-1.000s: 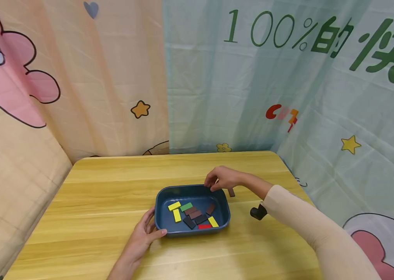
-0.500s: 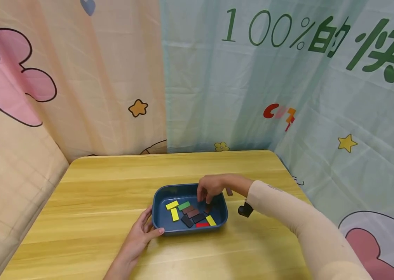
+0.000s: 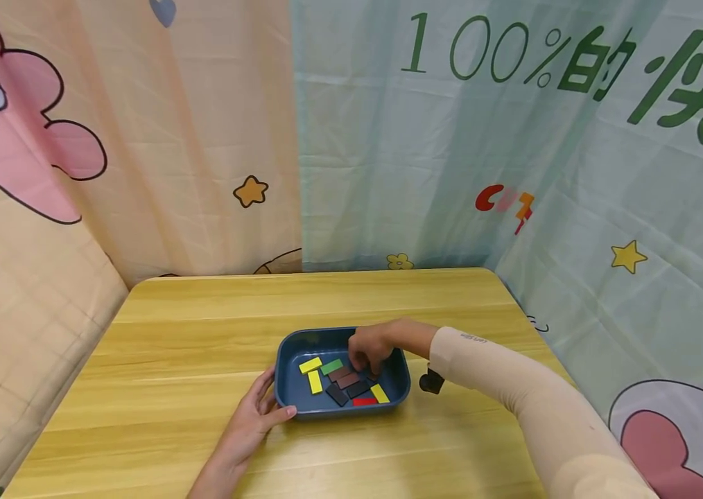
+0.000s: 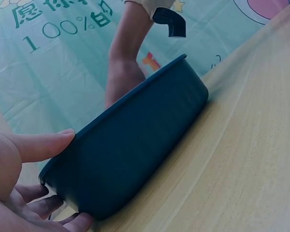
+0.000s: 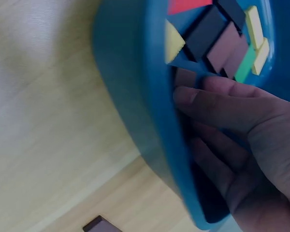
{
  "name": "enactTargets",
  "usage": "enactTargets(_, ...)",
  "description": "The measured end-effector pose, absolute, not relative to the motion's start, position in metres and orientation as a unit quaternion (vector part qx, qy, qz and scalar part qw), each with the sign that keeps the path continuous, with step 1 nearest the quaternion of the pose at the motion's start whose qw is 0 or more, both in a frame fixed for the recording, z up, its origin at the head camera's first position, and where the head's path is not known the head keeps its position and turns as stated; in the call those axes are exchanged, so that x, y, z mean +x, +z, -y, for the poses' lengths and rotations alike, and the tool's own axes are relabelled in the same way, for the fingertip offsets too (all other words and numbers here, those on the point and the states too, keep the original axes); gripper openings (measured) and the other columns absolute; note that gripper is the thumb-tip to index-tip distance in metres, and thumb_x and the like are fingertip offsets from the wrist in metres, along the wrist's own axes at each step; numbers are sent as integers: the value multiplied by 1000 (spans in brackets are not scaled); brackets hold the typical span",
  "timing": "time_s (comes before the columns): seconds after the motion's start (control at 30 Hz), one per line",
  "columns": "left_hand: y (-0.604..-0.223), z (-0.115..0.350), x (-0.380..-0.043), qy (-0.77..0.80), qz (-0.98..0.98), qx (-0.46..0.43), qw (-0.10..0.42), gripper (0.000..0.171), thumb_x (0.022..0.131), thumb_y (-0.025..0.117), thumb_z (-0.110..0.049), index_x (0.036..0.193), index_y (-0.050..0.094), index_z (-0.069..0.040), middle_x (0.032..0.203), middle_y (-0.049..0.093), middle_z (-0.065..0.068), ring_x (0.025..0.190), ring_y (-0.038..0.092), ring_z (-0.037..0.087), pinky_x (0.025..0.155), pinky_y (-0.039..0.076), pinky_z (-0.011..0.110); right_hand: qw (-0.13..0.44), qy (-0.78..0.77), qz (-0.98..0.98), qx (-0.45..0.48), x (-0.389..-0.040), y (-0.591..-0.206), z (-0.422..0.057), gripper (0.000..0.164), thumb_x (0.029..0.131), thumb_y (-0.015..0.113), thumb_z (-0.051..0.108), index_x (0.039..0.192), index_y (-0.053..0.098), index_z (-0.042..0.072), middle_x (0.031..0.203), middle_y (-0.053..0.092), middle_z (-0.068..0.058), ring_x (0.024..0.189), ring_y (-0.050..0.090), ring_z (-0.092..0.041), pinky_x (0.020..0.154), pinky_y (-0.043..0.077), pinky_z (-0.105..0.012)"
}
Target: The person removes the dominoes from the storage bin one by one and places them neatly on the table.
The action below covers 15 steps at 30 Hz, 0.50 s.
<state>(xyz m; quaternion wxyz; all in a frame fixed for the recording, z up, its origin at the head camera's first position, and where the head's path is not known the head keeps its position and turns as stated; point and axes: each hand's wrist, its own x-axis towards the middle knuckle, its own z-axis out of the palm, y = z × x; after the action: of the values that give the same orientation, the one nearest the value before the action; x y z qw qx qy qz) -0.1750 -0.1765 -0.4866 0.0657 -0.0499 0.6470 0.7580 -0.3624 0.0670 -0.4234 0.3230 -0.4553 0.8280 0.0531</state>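
A dark blue rectangular basin stands on the table with flat domino blocks in several colours inside. My left hand grips its left end, thumb at the rim and fingers around the outside, as the left wrist view shows. My right hand reaches down into the right part of the basin. There its thumb and finger pinch a brown domino, mostly covered by the hand in the head view. Beside it lie two black dominoes, two more brown ones, a red one and a yellow one.
Farther left in the basin are a green domino and two yellow ones. Another brown domino lies on the wooden table outside the basin's right end. Printed curtains stand behind and beside the table.
My right hand has gone from the basin's far right rim down and inside, onto the brown domino at the right. My left hand keeps its hold on the basin.
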Motion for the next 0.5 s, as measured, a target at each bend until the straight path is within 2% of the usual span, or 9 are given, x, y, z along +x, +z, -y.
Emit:
enactTargets(0.1,-485,176,-176,759,-646,-49,65,88,89,76,6,162,29,-5,168,21,21,150,28,43,115,34,47,308,65,-829,-462,-360,-424,-69,23,80,89,3,92,75,17,86,64,9,80,57,-9,71,53,-20)
enactTargets(0.27,-486,176,-176,758,-647,-47,66,89,88,76,7,162,28,-6,168,21,21,150,28,43,114,35,46,306,63,-835,-452,-358,-426,-74,19,84,87,6,91,75,19,85,65,11,80,59,-8,71,53,-19)
enactTargets(0.5,-488,177,-175,761,-643,-48,66,89,88,76,7,162,28,-6,168,21,21,149,29,42,111,41,36,303,61,-836,-454,-355,-427,-78,17,88,83,4,92,75,18,86,65,11,80,59,-7,71,53,-19)
